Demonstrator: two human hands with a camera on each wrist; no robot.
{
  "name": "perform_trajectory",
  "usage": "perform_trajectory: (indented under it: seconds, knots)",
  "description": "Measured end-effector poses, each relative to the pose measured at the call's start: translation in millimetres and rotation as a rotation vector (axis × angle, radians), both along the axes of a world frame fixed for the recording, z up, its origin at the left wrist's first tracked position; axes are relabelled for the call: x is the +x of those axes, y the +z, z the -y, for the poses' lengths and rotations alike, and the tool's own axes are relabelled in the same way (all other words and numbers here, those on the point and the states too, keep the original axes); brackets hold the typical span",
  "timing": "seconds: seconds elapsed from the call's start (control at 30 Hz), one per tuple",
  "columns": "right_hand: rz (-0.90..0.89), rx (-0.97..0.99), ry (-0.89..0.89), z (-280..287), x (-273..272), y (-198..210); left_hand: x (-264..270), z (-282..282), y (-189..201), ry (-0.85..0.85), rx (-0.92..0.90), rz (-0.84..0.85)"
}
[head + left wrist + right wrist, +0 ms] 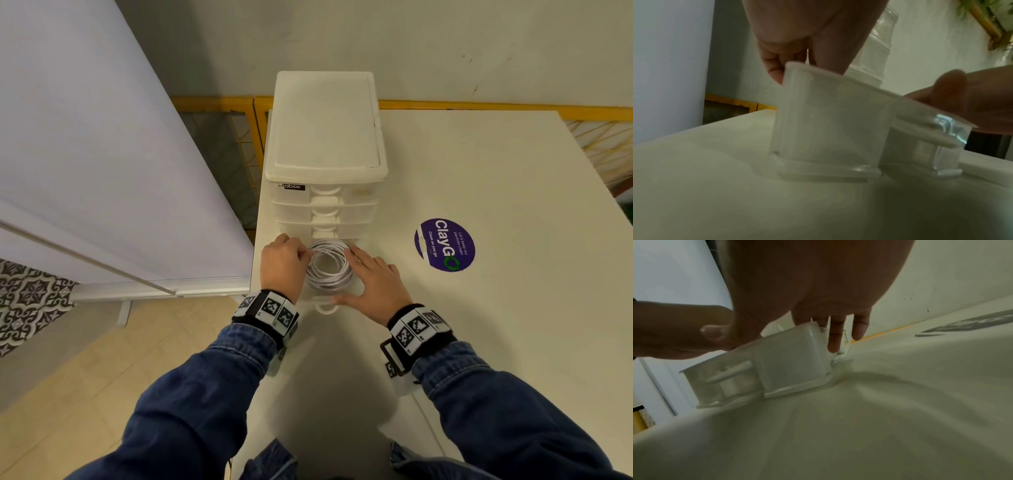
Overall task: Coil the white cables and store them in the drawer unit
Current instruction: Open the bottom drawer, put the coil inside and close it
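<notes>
The white drawer unit [325, 130] stands at the table's far left, with its bottom drawer [356, 291] pulled out toward me. A coiled white cable [329, 270] lies inside that drawer. My left hand [284, 263] is at the coil's left side, its fingers curled down onto the strands and into the drawer [830, 129]. My right hand [371, 275] lies flat at the coil's right side, fingers straight along the drawer's right rim [789, 363] and thumb near the front handle [323, 307]. The wrist views show only the drawer walls; the cable is hidden there.
The white table [496, 325] has a round purple sticker [445, 245] to the right of the drawer. Its left edge runs close beside my left hand, with floor and a white panel [85, 154] beyond. A wall and yellow rail [479, 106] lie behind.
</notes>
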State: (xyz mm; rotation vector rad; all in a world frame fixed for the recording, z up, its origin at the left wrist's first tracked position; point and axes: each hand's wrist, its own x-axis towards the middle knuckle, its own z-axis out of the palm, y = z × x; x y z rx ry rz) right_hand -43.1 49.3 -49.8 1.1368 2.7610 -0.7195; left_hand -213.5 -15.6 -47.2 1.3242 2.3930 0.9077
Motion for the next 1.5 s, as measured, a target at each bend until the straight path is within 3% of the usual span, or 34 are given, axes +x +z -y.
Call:
perform_trajectory:
  seconds: [0.3, 0.43, 0.6, 0.7, 0.77, 0.93, 1.17, 1.5]
  knots:
    - [0.059, -0.057, 0.023, 5, 0, 6, -10, 6, 0, -0.006, 0.131, -0.122]
    - [-0.061, -0.019, -0.040, 2, -1, 8, -21, 6, 19, 0.032, 0.276, 0.026]
    - [-0.226, 0.165, -0.077, 0, 2, 4, -28, 6, 50, 0.234, 0.486, 0.157]
    - [-0.215, 0.085, -0.016, 0, 7, 6, -38, -6, 69, 0.287, 0.632, 0.226]
    - [-0.117, 0.000, 0.042, 1, 10, 6, -46, -18, 80, 0.230, 0.572, 0.317]
    - [-0.014, 0.008, 0.089, -1, 10, -2, -46, -35, 95, 0.016, 0.297, 0.553]
    - [0.010, 0.042, 0.101, -3, 7, 2, -46, -33, 102, -0.012, 0.233, 0.527]
    - [0.010, 0.280, 0.009, -12, -18, 7, -43, -32, 106, -0.004, 0.215, 0.499]
